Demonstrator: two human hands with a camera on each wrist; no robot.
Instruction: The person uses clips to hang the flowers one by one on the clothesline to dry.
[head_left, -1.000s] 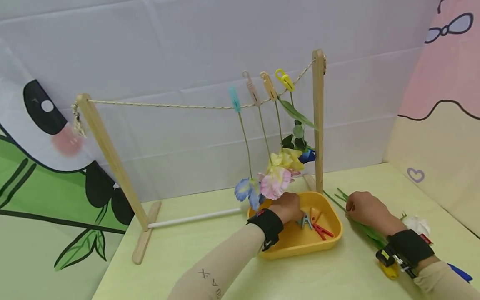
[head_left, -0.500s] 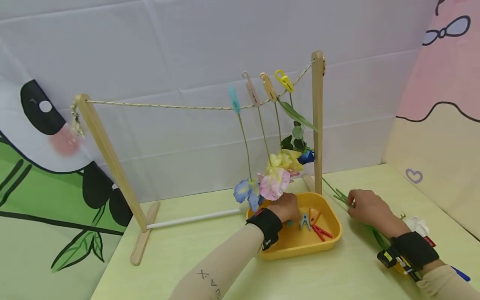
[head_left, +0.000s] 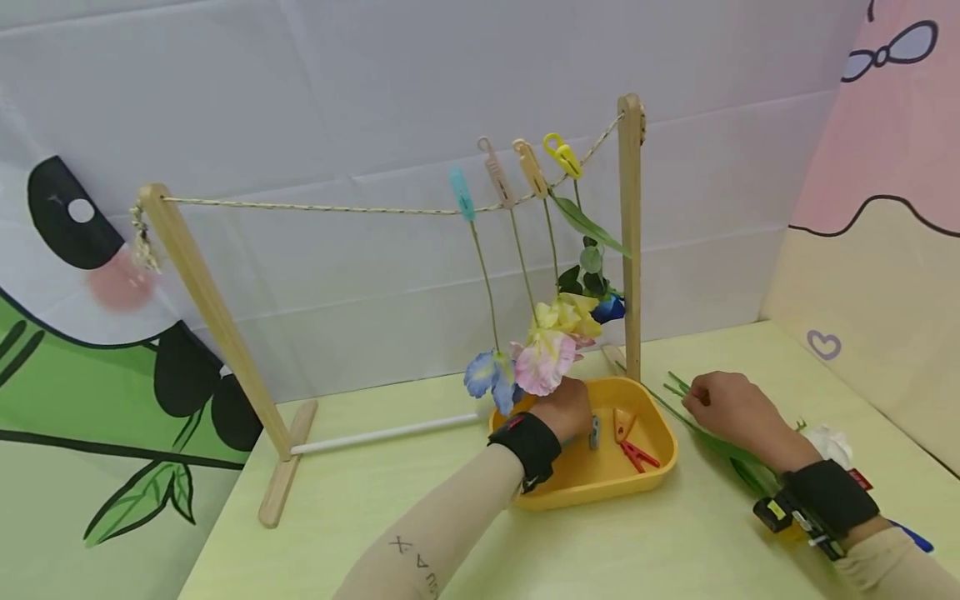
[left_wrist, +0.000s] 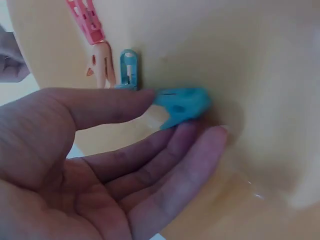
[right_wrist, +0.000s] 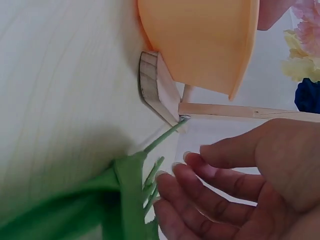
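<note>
Inside the yellow basket (head_left: 600, 492), my left hand (head_left: 564, 408) pinches a turquoise clothespin (left_wrist: 187, 105) between thumb and fingers. A blue-grey clothespin (head_left: 595, 432), an orange one (head_left: 622, 423) and a red one (head_left: 640, 456) lie beside it. To the right of the basket, my right hand (head_left: 731, 410) is over green flower stems (head_left: 678, 385) on the table. In the right wrist view its fingers are loosely bent, with nothing visible between thumb and fingertips; a leafy stem (right_wrist: 167, 135) is close beside them.
A rope (head_left: 322, 206) spans two wooden posts (head_left: 632, 250). Several clothespins hold flowers on its right part, including a blue flower (head_left: 491, 379) and a pink one (head_left: 545, 362) above the basket. A white flower (head_left: 828, 444) lies beside the right wrist.
The blue-grey clothespin in the basket has turned beside my left hand. The long stem, raised near my right fingers half a second ago, now lies lower, nearer the basket.
</note>
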